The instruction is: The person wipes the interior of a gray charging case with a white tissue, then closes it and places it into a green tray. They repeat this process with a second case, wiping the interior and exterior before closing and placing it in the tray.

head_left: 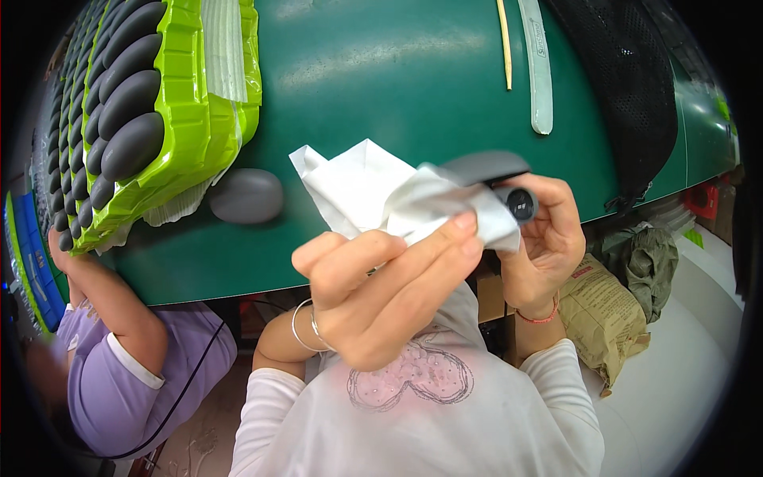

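Note:
My left hand [377, 290], a thin bangle at its wrist, pinches a white cloth [354, 183] and presses it against a dark grey smooth part [486, 165]. That part sits in the fingers of my right hand [552, 230], above the table's near edge. It has a rounded shell and a round dark end; its upper side is blurred and the cloth covers some of it. On the green table [381, 87], left of the cloth, lies a loose grey oval piece [246, 195]. Beside that piece stand stacked bright green trays [191, 119] filled with similar grey ovals [133, 147].
At the table's far side lie a thin wooden stick [505, 48] and a pale flat strip [537, 75]. A black mesh bag [628, 79] rests at the right. To my left is a person in a purple top [179, 358]. Tan sacking [608, 318] stands below the table's right side.

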{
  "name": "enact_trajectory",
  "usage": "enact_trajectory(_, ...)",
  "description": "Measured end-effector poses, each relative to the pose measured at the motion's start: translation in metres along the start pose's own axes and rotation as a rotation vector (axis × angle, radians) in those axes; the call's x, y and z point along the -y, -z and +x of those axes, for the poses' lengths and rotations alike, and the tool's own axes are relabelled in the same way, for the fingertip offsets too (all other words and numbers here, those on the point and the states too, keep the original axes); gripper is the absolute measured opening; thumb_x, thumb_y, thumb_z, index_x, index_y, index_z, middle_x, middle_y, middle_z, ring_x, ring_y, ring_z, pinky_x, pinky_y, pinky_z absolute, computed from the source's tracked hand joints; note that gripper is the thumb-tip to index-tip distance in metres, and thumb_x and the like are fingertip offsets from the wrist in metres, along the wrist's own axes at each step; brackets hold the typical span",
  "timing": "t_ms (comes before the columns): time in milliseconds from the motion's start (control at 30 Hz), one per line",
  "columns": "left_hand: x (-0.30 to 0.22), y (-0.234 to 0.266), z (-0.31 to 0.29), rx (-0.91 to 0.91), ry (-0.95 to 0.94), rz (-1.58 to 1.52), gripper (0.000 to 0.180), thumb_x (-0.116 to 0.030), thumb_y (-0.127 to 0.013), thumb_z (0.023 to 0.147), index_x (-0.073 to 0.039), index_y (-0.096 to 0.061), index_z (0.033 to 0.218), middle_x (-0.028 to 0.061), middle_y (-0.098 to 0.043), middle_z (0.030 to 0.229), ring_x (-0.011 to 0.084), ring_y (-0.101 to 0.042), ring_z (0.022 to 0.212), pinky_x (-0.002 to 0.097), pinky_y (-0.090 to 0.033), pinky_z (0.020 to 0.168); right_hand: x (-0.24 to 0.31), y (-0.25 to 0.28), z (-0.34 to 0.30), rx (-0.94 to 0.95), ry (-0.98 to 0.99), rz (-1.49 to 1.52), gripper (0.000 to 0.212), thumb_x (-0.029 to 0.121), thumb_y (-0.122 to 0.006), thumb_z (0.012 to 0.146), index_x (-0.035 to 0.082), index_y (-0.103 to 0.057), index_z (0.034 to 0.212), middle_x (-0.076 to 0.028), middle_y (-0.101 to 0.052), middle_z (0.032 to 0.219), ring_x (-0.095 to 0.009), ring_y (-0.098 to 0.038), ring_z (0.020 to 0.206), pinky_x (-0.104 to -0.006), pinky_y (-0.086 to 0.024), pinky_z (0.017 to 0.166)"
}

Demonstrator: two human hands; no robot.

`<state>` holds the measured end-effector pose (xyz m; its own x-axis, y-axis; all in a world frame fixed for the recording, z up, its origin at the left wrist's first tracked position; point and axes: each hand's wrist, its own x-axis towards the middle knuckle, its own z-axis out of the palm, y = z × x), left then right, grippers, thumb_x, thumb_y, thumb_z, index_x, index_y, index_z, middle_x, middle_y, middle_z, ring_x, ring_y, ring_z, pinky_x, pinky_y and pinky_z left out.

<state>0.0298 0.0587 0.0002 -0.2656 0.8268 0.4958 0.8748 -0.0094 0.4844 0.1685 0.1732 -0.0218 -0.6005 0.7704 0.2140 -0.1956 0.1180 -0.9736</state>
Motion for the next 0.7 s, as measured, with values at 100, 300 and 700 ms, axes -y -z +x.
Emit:
enact_trajectory(100,0.01,0.011,-0.001,0.006,0.049,-0.207,0.038,0.0,-0.077,0.075,-0.014,-0.062,0.107,-0.0016,-0.075,0.095,0.0176,-0.043,0.088,0.0265,-0.033,0.072,0.0,0.0,0.001,0.026,0.03,0.044,0.035,-0.011,-0.067,0.083,-0.011,-0.052,0.116,-0.017,-0.063,0.11,-0.019,-0.066,0.101,-0.0292,-0.056,0.087)
enact_trajectory(300,0.024,0.005,-0.021,-0.322,0.077,-0.205,0.024,-0.002,-0.061,0.088,-0.009,-0.056,0.11,0.0041,-0.072,0.087,0.0212,-0.042,0.09,0.0363,-0.034,0.074,0.001,0.0,0.001,0.045,0.026,0.058,0.038,-0.011,-0.068,0.083,-0.01,-0.052,0.117,-0.017,-0.063,0.11,-0.019,-0.066,0.1,-0.0293,-0.056,0.087)
enact_trajectory(700,0.025,0.013,-0.007,0.143,-0.145,0.16,0.04,-0.013,-0.085,0.067,-0.025,-0.075,0.104,-0.0069,-0.055,0.095,0.0178,-0.039,0.088,0.0295,-0.029,0.079,-0.001,-0.001,0.0,0.05,0.103,-0.078,0.038,-0.011,-0.069,0.081,-0.01,-0.053,0.115,-0.019,-0.063,0.112,-0.021,-0.066,0.101,-0.0313,-0.056,0.087)
